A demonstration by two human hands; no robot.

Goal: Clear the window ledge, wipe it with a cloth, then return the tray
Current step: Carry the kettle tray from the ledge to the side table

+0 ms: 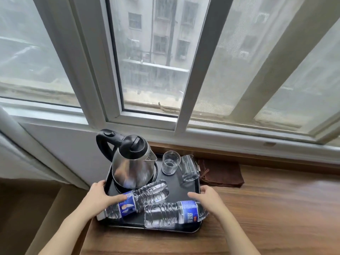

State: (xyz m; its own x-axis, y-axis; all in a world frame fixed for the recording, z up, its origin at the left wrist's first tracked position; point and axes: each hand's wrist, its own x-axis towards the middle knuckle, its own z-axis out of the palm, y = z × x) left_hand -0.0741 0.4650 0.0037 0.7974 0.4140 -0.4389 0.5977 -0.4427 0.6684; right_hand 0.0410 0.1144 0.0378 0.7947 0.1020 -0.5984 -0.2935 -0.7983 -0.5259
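A black tray sits at the left end of the wooden window ledge. On it stand a steel kettle with a black handle and an upright glass; a second glass leans at the tray's right rim. Two water bottles lie on the tray, one behind the other. My left hand grips the tray's left rim, thumb across the rear bottle's label. My right hand holds the right rim, thumb stretched over the tray. A folded brown cloth lies on the ledge right of the tray.
The window frame and a white sill run just behind the tray. A white wall and a curtain edge close off the left side. The ledge's wooden surface stretches to the right and toward me.
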